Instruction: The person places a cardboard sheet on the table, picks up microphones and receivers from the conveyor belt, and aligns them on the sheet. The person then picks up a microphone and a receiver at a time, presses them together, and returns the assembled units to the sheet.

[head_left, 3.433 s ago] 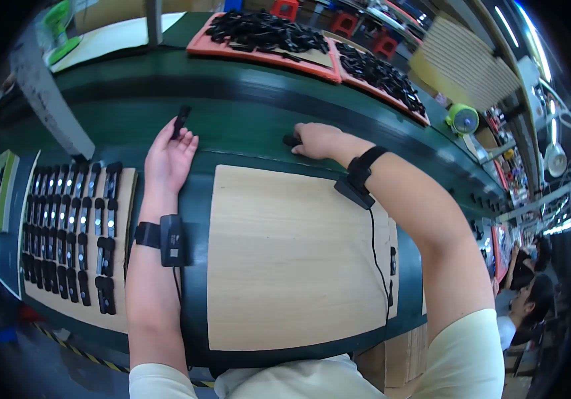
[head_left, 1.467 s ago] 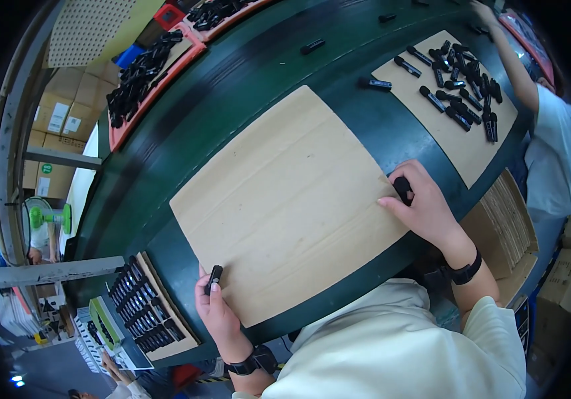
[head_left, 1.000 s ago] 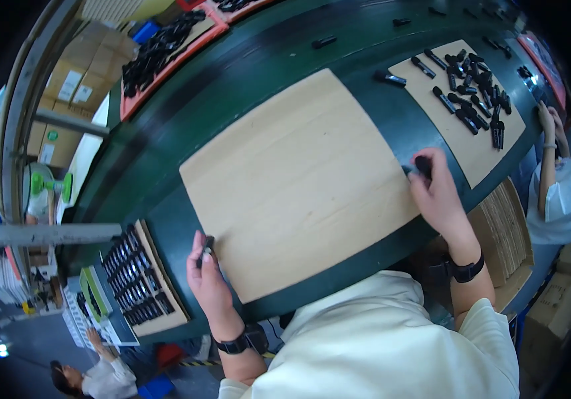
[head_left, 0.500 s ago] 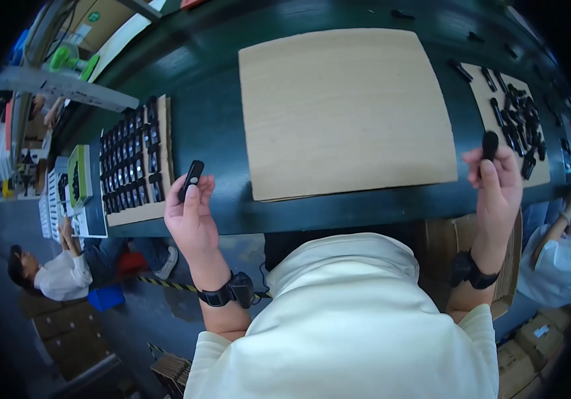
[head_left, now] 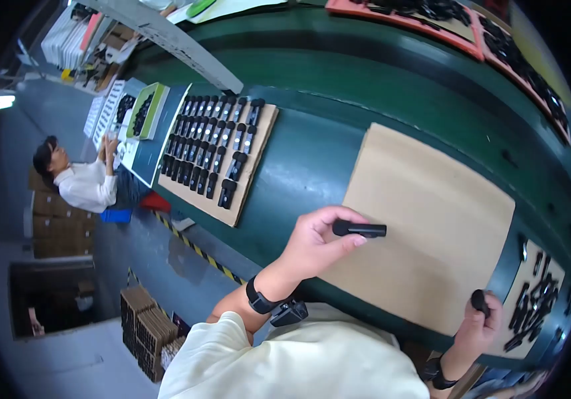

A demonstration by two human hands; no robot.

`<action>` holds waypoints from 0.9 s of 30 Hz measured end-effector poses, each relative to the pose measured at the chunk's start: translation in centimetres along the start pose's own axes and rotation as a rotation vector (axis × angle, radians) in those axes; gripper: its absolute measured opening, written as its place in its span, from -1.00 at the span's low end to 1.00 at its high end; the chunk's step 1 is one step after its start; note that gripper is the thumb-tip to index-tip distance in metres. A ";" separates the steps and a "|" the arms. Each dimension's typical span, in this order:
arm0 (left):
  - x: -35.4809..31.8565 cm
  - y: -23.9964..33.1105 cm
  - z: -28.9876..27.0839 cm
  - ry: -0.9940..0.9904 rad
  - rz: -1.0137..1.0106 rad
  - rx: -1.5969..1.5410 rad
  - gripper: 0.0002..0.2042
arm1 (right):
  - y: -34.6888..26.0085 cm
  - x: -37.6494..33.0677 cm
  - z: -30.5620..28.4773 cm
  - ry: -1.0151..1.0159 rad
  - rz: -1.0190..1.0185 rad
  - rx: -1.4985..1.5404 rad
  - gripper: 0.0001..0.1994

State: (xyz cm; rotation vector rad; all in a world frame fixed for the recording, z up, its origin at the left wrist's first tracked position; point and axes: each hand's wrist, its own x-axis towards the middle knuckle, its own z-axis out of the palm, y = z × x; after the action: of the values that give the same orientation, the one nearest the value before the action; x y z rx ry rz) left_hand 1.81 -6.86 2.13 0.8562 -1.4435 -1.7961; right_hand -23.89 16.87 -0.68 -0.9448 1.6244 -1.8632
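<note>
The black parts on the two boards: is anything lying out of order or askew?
On the left board the black parts lie in tidy rows. On the right board the parts lie in a loose, unsorted heap. Nothing looks spilled or damaged.

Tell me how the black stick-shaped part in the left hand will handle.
Probably stiff: the black part juts straight past the left hand without drooping. Likely light, since fingertips alone hold it. Its rounded look suggests it might roll on the cardboard sheet.
</note>
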 end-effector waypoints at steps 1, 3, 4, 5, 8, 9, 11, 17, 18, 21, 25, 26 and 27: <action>0.5 0.2 0.0 -0.011 -0.037 -0.010 -0.77 | 0.2 1.2 0.3 -0.051 0.117 -0.019 -0.58; 0.5 0.4 0.1 -0.012 -0.098 -0.032 -0.79 | -0.4 2.2 1.7 -0.084 0.207 0.028 -0.60; 0.2 0.9 -0.1 -0.008 -0.145 -0.020 -0.79 | -1.3 2.5 2.8 -0.097 0.282 0.076 -0.62; -0.2 1.5 -0.4 -0.005 -0.190 -0.011 -0.79 | -2.2 2.7 3.7 -0.109 0.355 0.122 -0.65; -1.5 4.5 -1.0 0.002 -0.201 -0.008 -0.79 | -6.1 2.8 5.8 -0.176 0.423 -0.104 -0.71; -2.3 5.8 -1.5 0.013 -0.160 0.001 -0.79 | -7.6 2.5 6.6 -0.203 0.445 -0.215 -0.75; -4.0 8.3 -2.8 0.007 -0.103 -0.008 -0.79 | -10.6 1.8 8.6 -0.224 0.461 -0.234 -0.76; -8.5 15.4 -9.2 0.019 -0.033 -0.079 -0.76 | -18.1 -0.4 15.3 -0.292 0.409 -0.406 -0.77; -9.3 16.5 -10.2 0.010 -0.017 -0.068 -0.75 | -19.5 -0.8 16.9 -0.265 0.395 -0.388 -0.77; -10.6 19.7 -13.0 -0.059 0.037 0.083 -0.73 | -22.5 -1.6 22.1 -0.224 0.395 -0.207 -0.76; -9.9 22.3 -14.2 -0.190 0.108 0.188 -0.72 | -24.3 -2.1 26.7 -0.239 0.215 -0.146 -0.72; -9.8 22.6 -14.2 -0.219 0.121 0.202 -0.71 | -24.7 -2.2 27.2 -0.207 0.219 -0.154 -0.72; -9.7 22.9 -14.2 -0.247 0.117 0.198 -0.71 | -25.2 -2.1 27.6 -0.229 0.150 -0.194 -0.72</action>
State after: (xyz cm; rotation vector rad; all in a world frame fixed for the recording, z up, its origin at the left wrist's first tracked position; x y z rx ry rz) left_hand 21.15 -10.30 22.98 0.6459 -1.8151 -1.7387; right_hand 0.49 5.06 25.12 -1.0438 1.7043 -1.4609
